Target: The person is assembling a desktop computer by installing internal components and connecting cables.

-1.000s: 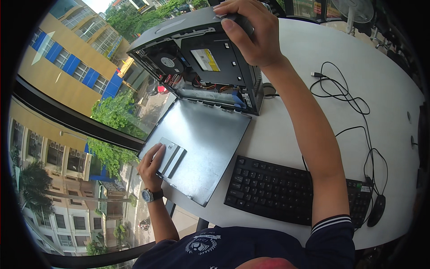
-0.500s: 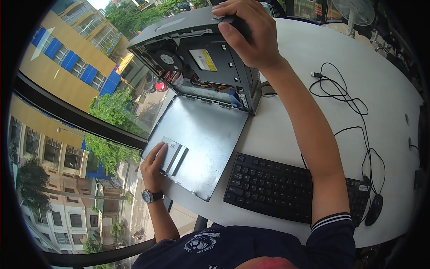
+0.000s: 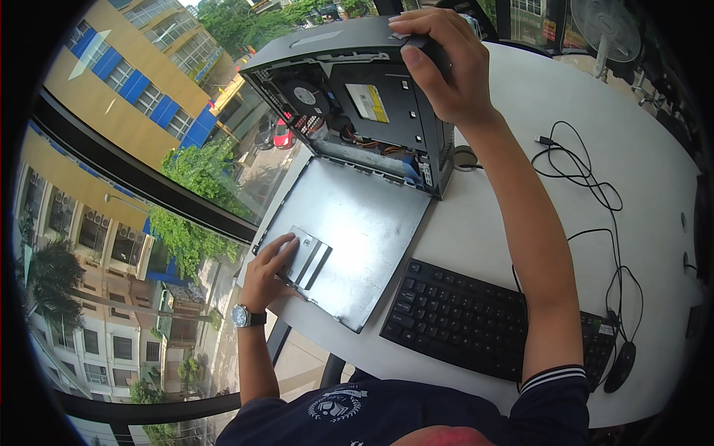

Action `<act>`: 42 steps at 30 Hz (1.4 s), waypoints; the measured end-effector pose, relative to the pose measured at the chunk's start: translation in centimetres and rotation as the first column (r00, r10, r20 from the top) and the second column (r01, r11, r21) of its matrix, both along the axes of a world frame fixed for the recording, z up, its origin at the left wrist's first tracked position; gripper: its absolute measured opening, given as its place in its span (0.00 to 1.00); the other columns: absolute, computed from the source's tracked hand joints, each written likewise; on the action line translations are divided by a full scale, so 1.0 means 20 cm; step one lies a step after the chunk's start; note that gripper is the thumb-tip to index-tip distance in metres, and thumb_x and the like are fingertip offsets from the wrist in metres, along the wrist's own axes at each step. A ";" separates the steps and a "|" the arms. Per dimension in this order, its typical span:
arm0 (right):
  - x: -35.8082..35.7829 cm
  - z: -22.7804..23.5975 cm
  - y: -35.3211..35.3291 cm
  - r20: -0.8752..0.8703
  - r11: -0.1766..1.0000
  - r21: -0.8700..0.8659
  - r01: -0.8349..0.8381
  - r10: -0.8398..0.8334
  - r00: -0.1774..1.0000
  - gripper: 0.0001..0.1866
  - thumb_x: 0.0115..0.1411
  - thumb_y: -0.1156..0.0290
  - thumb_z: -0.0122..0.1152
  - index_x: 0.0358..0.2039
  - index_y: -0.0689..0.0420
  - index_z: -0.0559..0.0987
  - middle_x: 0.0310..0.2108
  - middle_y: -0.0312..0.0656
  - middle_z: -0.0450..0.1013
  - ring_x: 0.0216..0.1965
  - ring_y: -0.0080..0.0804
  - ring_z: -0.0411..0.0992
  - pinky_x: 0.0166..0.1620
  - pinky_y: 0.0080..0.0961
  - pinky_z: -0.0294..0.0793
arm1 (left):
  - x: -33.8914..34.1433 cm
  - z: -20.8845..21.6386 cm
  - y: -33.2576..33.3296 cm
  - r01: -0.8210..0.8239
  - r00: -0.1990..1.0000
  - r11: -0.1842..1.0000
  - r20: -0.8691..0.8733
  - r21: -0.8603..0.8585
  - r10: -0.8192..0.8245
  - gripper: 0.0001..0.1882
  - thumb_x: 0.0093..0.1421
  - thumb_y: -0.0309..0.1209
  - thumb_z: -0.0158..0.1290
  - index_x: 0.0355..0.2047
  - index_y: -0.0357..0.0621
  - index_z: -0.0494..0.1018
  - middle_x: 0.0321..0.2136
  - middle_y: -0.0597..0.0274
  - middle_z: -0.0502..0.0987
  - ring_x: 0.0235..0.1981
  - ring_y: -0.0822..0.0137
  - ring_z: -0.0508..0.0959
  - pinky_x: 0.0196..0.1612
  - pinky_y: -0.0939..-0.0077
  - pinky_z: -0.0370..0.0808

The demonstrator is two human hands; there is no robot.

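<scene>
An opened computer case (image 3: 312,46) stands at the far side of the table, showing its fan, a drive bay and cables inside. My right hand (image 3: 450,70) is closed over its top front corner, thumb on the near side. Below the opening lies the case's silver metal side panel (image 3: 364,223), its far edge against the bottom of the case. My left hand (image 3: 271,267) grips the panel's near left edge beside a raised latch plate (image 3: 306,256). Its fingertips rest on top and the thumb is partly hidden at the rim.
To the right of the panel lies a black keyboard (image 3: 454,320), partly under my right forearm. A black mouse (image 3: 619,368) and a coiled USB cable (image 3: 569,167) lie on the white table (image 3: 513,215). A window (image 3: 141,186) borders the left side; a fan (image 3: 606,30) stands behind.
The view has shifted, so the case and panel appear slightly further right. My left thumb now shows at the panel's edge. My right hand keeps its hold on the case.
</scene>
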State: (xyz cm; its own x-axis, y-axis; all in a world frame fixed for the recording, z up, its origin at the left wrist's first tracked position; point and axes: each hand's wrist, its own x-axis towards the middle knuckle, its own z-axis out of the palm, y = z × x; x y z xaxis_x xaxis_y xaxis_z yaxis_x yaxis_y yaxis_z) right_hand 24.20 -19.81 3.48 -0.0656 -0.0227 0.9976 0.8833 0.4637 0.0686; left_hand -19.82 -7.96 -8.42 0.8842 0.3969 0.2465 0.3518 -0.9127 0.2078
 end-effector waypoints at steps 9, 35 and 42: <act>-0.03 0.01 0.01 -0.032 1.000 -0.023 -0.005 0.005 0.999 0.13 0.62 0.63 0.60 0.39 0.59 0.82 0.40 0.45 0.81 0.46 0.42 0.78 0.54 0.35 0.72 | -0.07 -0.01 0.02 0.043 0.984 0.998 -0.172 -0.051 -0.051 0.63 0.33 0.54 0.73 0.71 0.50 0.60 0.68 0.58 0.64 0.62 0.48 0.72 0.61 0.56 0.75; -0.08 0.03 -0.04 -0.042 0.995 -0.101 0.006 -0.010 0.999 0.13 0.63 0.65 0.58 0.42 0.61 0.80 0.44 0.48 0.79 0.49 0.47 0.75 0.60 0.41 0.69 | 0.92 0.30 0.37 0.087 0.967 0.994 0.235 0.064 -0.100 0.21 0.60 0.49 0.63 0.31 0.41 0.79 0.43 0.52 0.76 0.43 0.51 0.79 0.46 0.60 0.76; -0.08 0.02 -0.04 -0.058 0.995 -0.102 -0.006 0.000 0.998 0.13 0.63 0.65 0.59 0.41 0.62 0.80 0.44 0.49 0.79 0.49 0.47 0.75 0.60 0.41 0.69 | 0.85 0.35 0.35 0.091 0.889 0.993 0.442 0.077 -0.116 0.21 0.61 0.47 0.64 0.25 0.40 0.81 0.32 0.59 0.81 0.37 0.60 0.80 0.40 0.66 0.75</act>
State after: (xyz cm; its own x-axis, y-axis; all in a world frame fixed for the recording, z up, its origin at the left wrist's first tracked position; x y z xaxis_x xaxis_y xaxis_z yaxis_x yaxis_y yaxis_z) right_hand 22.63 -20.56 3.93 -0.0079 0.0798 0.9968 0.8828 0.4687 -0.0305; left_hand -2.76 -0.86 -1.44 0.7123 0.2843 0.6418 0.1364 -0.9529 0.2707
